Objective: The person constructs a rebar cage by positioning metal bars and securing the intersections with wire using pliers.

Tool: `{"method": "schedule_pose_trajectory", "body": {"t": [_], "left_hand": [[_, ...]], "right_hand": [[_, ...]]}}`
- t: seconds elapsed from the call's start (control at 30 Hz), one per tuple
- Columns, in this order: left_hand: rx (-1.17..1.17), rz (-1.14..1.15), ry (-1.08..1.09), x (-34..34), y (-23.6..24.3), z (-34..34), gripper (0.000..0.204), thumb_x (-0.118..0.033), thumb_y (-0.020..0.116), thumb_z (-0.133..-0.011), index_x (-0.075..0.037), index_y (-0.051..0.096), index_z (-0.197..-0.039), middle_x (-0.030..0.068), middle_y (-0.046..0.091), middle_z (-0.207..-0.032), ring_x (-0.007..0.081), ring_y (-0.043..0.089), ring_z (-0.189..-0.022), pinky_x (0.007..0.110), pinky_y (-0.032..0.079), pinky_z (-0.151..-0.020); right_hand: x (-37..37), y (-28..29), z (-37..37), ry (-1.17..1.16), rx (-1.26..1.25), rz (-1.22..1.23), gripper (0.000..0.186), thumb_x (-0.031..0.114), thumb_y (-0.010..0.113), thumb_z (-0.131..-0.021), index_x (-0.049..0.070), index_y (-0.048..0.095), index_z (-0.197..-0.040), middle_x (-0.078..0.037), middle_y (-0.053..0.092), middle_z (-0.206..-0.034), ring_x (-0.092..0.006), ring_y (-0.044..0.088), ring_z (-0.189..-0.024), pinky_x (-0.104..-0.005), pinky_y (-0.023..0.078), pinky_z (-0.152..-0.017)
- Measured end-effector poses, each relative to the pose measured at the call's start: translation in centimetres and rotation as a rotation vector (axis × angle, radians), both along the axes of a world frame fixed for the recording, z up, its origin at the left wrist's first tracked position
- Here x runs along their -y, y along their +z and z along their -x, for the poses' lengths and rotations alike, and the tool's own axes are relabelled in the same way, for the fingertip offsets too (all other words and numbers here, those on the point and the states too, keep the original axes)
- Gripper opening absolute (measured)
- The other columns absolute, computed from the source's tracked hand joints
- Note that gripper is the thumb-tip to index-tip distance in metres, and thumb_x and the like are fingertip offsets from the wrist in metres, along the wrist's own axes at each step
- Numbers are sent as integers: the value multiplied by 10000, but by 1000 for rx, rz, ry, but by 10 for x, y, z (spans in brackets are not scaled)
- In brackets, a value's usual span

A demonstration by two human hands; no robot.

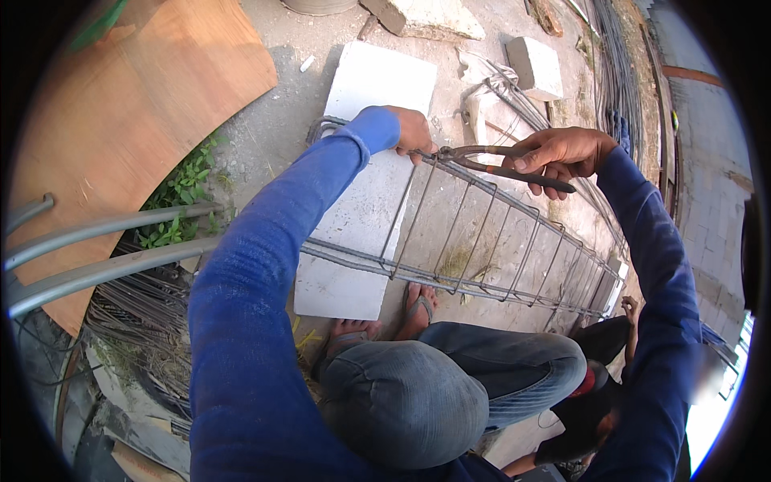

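Observation:
A long rebar cage (458, 283), made of thin steel bars with stirrups, runs from in front of me away to the right. Beneath its near end lies a flat white slab (337, 281). My left hand (411, 131) is closed over the cage's far upper bar at a stirrup; any tie wire there is too small to make out. In my right hand (562, 157) are dark metal pincers (482, 150), gripped by the handles. Their jaws meet the bar right beside my left fingertips. The two handles stand slightly apart.
A curved plywood sheet (161, 88) and grey bent pipes (128, 261) are at the left, near green weeds (181, 189). Concrete blocks (534, 68) and bundled rods (614, 72) lie at the far right. Another person in dark clothes (590, 406) is close by at lower right.

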State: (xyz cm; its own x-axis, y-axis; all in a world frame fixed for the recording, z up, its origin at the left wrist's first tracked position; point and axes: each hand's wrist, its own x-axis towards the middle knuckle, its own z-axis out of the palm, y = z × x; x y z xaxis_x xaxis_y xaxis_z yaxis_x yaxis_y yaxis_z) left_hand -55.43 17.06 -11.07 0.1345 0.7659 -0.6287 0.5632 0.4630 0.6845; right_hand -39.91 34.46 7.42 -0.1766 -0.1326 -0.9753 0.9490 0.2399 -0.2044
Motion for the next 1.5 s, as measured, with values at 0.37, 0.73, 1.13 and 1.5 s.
{"method": "schedule_pose_trajectory", "body": {"t": [0.37, 0.73, 1.13, 1.5], "left_hand": [[-53, 37, -6, -8, 24, 4, 284, -355, 610, -902, -142, 798, -893, -1, 668, -686, 131, 512, -571, 320, 427, -531], [69, -160, 78, 20, 1, -3, 264, -258, 755, -803, -68, 800, -980, 24, 757, -869, 163, 679, -733, 320, 552, -659], [-120, -361, 173, 66, 4, -13, 286, -325, 751, -850, -238, 790, -1120, 119, 753, -1090, 318, 691, -1029, 421, 538, -909], [-195, -459, 207, 76, -5, -20, 248, -325, 728, -874, -235, 793, -1096, 133, 736, -1054, 338, 670, -1051, 438, 520, -937]], "right_hand": [[141, -4, -52, 50, -336, -565, 420, 164, 617, -942, -117, 420, -1184, -211, 662, -760, -306, 712, -641, -419, 550, -556], [216, -48, -89, 91, -453, -944, 700, 145, 740, -825, -51, 359, -1379, -311, 667, -787, -497, 678, -769, -545, 535, -709], [142, 9, -58, 1400, -900, -1326, 350, 139, 651, -863, -68, 596, -1141, -151, 623, -886, -271, 664, -745, -410, 527, -625], [93, 6, -17, 174, 45, -329, 499, 385, 514, -1036, -7, 532, -1345, -154, 689, -956, -239, 722, -753, -340, 621, -603]]}}
